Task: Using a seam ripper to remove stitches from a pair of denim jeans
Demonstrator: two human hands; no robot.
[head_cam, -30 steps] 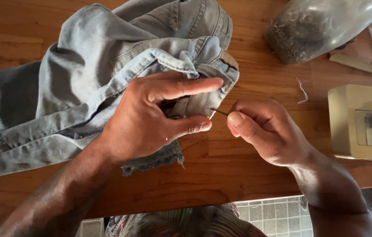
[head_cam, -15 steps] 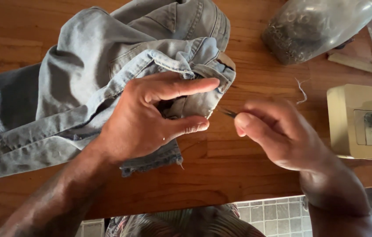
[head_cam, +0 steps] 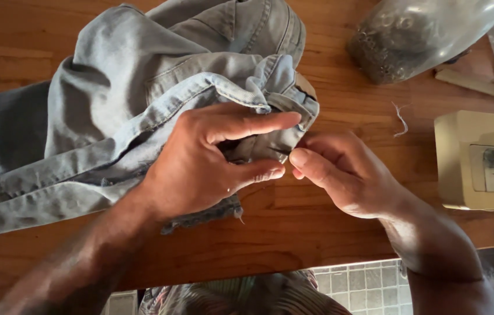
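Jeans point(head_cam: 118, 116) pinched between both hands.

A home sewing corner: a wooden table point(head_cam: 328, 233) bearing a cream sewing machine point(head_cam: 480, 160), above tiled floor point(head_cam: 363, 286).

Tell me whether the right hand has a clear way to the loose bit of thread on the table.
Probably yes: the thread scrap lies on bare wood just beyond the right hand, with nothing between them. The hand is at the jeans, though.
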